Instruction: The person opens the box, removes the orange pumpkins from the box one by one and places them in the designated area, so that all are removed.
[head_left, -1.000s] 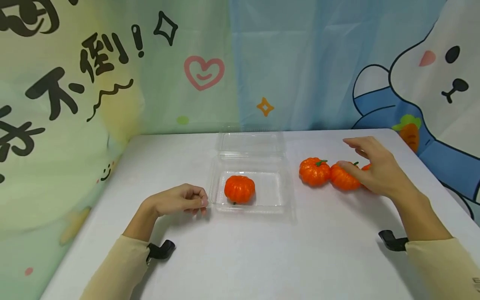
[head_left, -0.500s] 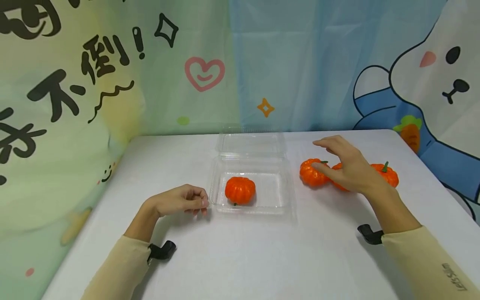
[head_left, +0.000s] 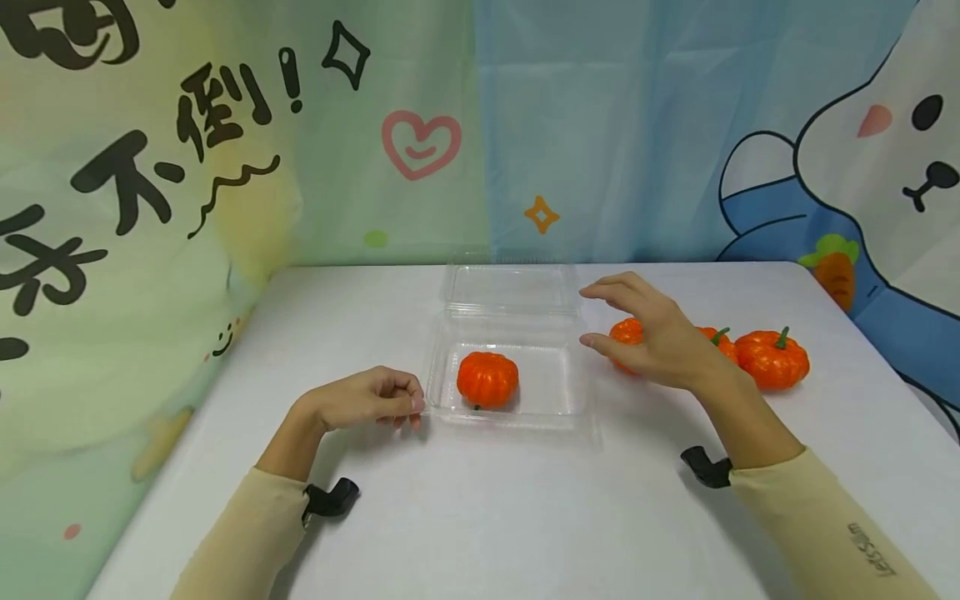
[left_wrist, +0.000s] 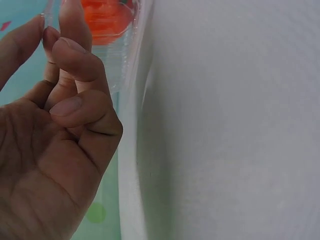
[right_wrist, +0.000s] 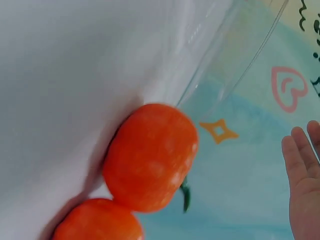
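A clear plastic clamshell box (head_left: 551, 421) lies with its lid raised back at the middle of the table. Inside its left half sits a small orange pumpkin (head_left: 487, 380). My left hand (head_left: 369, 398) pinches the box's left front edge between thumb and finger, the other fingers curled, as the left wrist view shows. My right hand (head_left: 648, 333), thumb and fingers spread apart, hovers over the leftmost pumpkin (head_left: 626, 332) of a row of three and partly hides it. It holds nothing. The middle pumpkin (head_left: 722, 340) is also partly covered; the rightmost pumpkin (head_left: 772, 360) shows fully.
A white-covered table (head_left: 510, 517) bears everything. Behind it hangs a printed curtain (head_left: 600, 125) with a heart, writing and a cartoon animal. Each wrist wears a black camera mount (head_left: 333, 498). In the right wrist view two pumpkins touch each other.
My right hand has moved left along the row, from above the middle pumpkin to above the leftmost, uncovering the rightmost one. The left hand stays at the box edge. The head view has shifted slightly.
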